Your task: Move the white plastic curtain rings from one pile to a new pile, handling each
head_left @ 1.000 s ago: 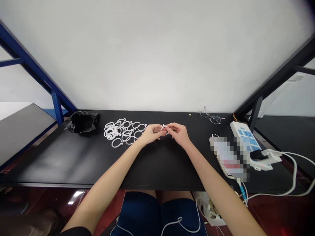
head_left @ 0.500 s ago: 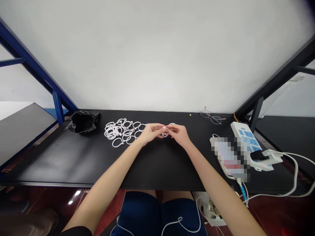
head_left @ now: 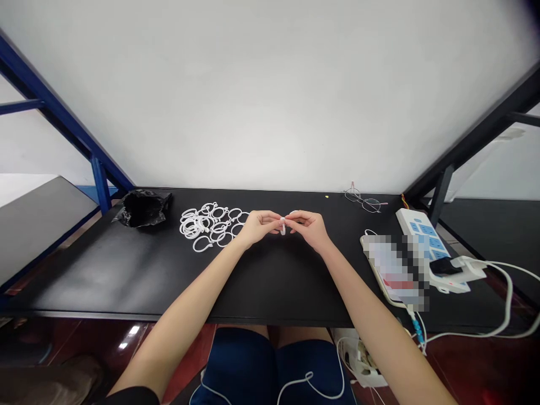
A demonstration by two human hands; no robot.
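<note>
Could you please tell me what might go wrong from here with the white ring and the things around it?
The white ring is pinched only at the fingertips of the left hand and right hand, so the grip could slip.

The loose white rings lie overlapping beside the left hand; a sideways brush might scatter them.

The phone lies near the right forearm with a cable plugged in, which the arm could perhaps snag.

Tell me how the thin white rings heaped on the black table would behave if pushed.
The thin white rings would likely slide rather than roll, lying mostly flat. They seem stiff, showing even, round outlines. Overlapping ones might drag others.
</note>
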